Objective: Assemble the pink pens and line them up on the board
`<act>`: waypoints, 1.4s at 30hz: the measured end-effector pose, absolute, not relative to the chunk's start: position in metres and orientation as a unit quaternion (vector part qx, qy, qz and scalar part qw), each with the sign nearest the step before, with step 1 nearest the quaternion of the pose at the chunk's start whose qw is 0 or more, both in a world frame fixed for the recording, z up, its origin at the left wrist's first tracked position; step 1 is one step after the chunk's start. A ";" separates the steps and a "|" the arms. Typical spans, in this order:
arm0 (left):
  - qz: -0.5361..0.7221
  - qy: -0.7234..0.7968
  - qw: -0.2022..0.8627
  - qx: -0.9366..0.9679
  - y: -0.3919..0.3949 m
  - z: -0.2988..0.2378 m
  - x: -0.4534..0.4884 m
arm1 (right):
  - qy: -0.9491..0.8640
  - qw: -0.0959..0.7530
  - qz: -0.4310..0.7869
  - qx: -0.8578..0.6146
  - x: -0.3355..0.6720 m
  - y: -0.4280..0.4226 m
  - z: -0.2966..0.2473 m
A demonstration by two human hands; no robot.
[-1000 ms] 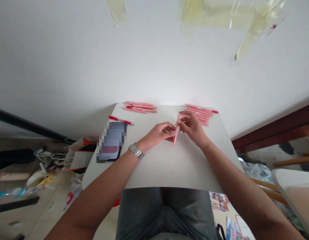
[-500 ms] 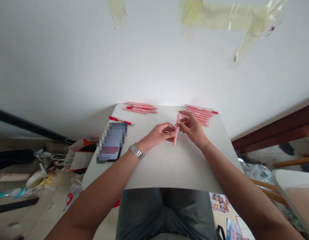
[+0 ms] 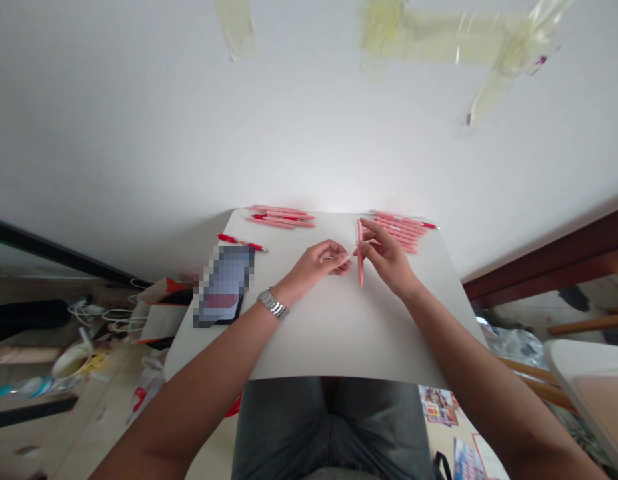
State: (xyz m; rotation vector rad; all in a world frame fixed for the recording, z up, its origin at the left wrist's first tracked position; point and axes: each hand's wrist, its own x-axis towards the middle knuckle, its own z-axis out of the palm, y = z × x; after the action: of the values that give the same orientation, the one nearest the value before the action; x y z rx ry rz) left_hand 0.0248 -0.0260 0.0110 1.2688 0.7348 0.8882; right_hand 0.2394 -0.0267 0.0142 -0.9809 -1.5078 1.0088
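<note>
A pink pen (image 3: 360,267) stands nearly lengthwise in front of me, pinched between the thumb and fingers of my right hand (image 3: 383,255). Just left of it is my left hand (image 3: 329,259), its fingers curled and the thumb brought against them. Anything in that pinch is too small to make out, and the hand looks apart from the pen. Behind my right hand lies a row of pink pens (image 3: 401,230), partly covered by my fingers. A smaller group of pink and red pens (image 3: 281,217) lies at the back left of the white table (image 3: 333,333).
One red pen (image 3: 241,242) lies alone on the left, behind a phone (image 3: 223,283) with a blurred screen. A white wall (image 3: 309,120) with tape borders the table's back edge. Cables (image 3: 109,317) and bags are on the floor at left; a chair (image 3: 583,373) is at right.
My left hand has come off the pink pen and is now beside it. In my right hand the pen has shifted slightly right and tilted the other way.
</note>
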 end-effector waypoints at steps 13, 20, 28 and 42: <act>0.528 0.350 0.574 0.518 -0.018 0.011 0.021 | -0.747 0.411 0.323 -0.411 0.237 -0.035 0.018; 0.538 0.373 0.551 0.517 -0.015 0.004 0.023 | -0.781 0.386 0.230 -0.435 0.240 -0.036 0.018; 0.530 0.377 0.558 0.515 -0.016 0.005 0.025 | -0.812 0.357 0.135 -0.441 0.243 -0.033 0.018; 0.452 0.455 0.372 0.671 -0.011 -0.003 0.016 | -0.741 0.258 -0.102 -0.611 0.274 -0.018 0.022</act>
State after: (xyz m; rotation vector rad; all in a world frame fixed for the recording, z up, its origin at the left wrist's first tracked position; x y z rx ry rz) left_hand 0.0158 -0.0110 -0.0028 1.7208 1.1663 1.1577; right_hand 0.2745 -0.0180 0.0225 -1.6579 -2.0100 -0.2772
